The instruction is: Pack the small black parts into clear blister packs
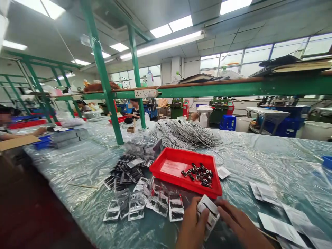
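A small white-and-clear blister pack (213,211) is gripped in my left hand (192,224), the thumb lying across its front. My right hand (237,219) is at the pack's right edge, fingertips closed against it. Just beyond both hands stands a red tray (166,166) with several small black-and-silver metal parts (201,173) in its right half. To the left lie several clear blister packs (136,205) with dark contents. Behind them is a heap of black pieces (127,169).
Flat white packets (281,226) lie at the right. A big coil of grey cable (184,133) and stacked wrapped boxes (144,145) sit behind the tray. A green post (103,76) rises from the plastic-covered table (85,166). Other people (135,109) sit farther off.
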